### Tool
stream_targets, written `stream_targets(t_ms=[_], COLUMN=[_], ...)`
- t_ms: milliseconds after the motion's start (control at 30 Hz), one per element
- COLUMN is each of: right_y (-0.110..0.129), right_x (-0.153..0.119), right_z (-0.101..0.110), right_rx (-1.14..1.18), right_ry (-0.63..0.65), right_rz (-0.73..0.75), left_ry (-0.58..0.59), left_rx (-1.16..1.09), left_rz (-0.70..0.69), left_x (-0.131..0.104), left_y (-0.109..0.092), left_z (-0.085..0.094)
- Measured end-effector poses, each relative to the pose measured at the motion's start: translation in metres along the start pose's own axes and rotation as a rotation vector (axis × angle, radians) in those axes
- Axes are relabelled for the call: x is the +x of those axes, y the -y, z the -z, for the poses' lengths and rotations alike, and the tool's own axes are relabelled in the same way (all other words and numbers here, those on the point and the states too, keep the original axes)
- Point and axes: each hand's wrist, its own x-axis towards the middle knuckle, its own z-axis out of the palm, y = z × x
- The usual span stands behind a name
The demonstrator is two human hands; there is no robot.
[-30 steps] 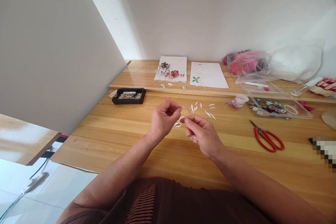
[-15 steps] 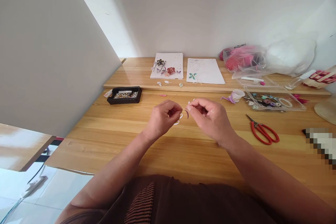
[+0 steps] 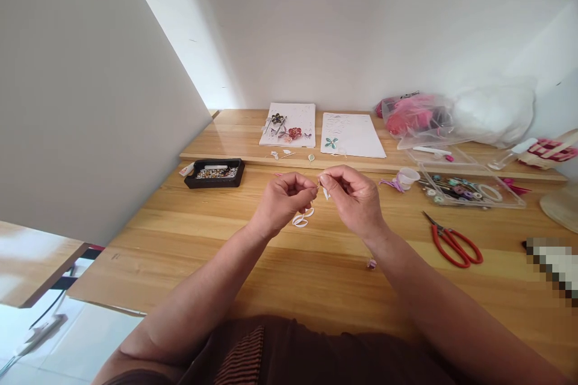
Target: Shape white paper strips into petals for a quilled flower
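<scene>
My left hand (image 3: pixel 289 201) and my right hand (image 3: pixel 356 197) meet almost fingertip to fingertip above the middle of the wooden table. The left thumb and forefinger pinch something thin, too small to make out. A small white petal-like piece (image 3: pixel 326 194) hangs at my right fingertips, pinched by thumb and forefinger. White loop-shaped pieces (image 3: pixel 300 222) lie on the table just below my left hand. A small purple piece (image 3: pixel 371 263) rests near my right wrist.
A black tray (image 3: pixel 214 174) of beads stands at the left. Red-handled pliers (image 3: pixel 456 245), a clear box (image 3: pixel 469 189) of parts and a white cup (image 3: pixel 409 177) are on the right. Paper sheets (image 3: pixel 356 135) with flower ornaments lie on the raised shelf behind.
The purple curved piece at my right fingertips no longer shows, and a white one is seen there. The right hand has shifted slightly left, and the view has tilted upward a little.
</scene>
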Motion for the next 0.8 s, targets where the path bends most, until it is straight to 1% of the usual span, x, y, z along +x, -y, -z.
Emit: stream_targets(t_ms=[133, 300, 400, 600, 800], right_y=[-0.007, -0.011, -0.013, -0.019, -0.022], right_x=[0.001, 0.002, 0.0, -0.005, -0.01], right_z=[0.002, 0.002, 0.0, -0.007, -0.011], right_rx=[0.007, 0.055, 0.073, 0.049, -0.091], right_ry=[0.001, 0.06, 0.068, -0.002, -0.071], right_rz=[-0.024, -0.034, -0.044, -0.102, -0.076], left_ry=[0.004, 0.007, -0.006, -0.046, -0.062], left_rx=[-0.068, -0.052, -0.044, -0.014, -0.067], left_rz=[0.033, 0.034, 0.022, 0.054, 0.124], left_x=[0.001, 0.002, 0.001, 0.002, 0.003], left_y=[0.002, 0.004, 0.009, 0.019, 0.02], left_z=[0.002, 0.005, 0.005, 0.006, 0.005])
